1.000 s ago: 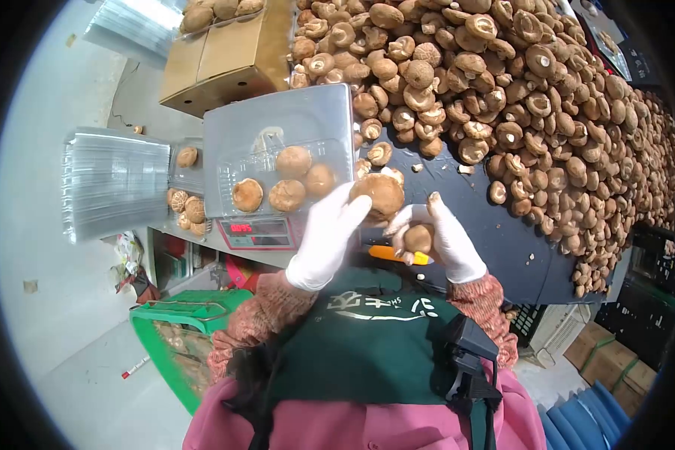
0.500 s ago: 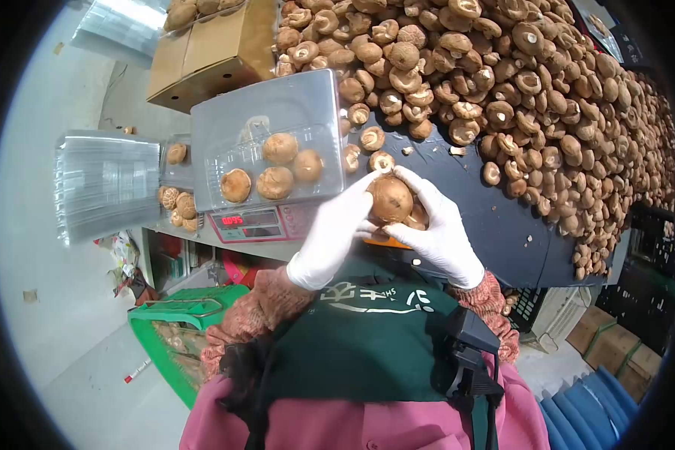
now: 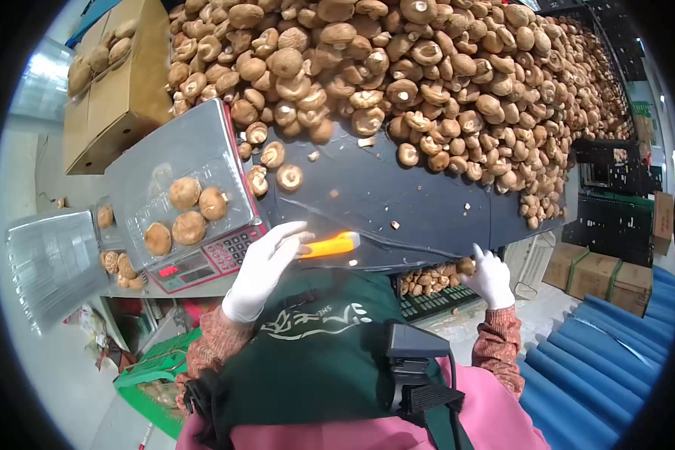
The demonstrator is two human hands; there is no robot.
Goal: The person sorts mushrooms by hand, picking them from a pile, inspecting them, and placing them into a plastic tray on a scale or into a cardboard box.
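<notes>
My left hand (image 3: 266, 264), in a white glove, reaches over the table's near edge with its fingers apart. Its fingertips are at the left end of an orange-handled tool (image 3: 328, 246), whose kind I cannot make out. Beyond the table's front edge, my gloved right hand (image 3: 490, 280) is low above a dark green crate of mushrooms. A brown mushroom (image 3: 466, 266) shows between its thumb and fingers, partly covered. On the scale (image 3: 208, 264) at left, a clear plastic tray (image 3: 139, 229) bears several mushroom caps.
A large heap of mushrooms (image 3: 442, 82) covers the far side of the dark table (image 3: 420, 217). The crate (image 3: 442, 300) stands below its front edge. A cardboard box (image 3: 131, 112) is at back left, stacked clear trays (image 3: 52, 259) at left, blue sheeting (image 3: 592, 360) at right.
My hands have parted; they held mushrooms together before. The right has moved right and down past the table edge, the left to the orange tool. The view has turned right.
</notes>
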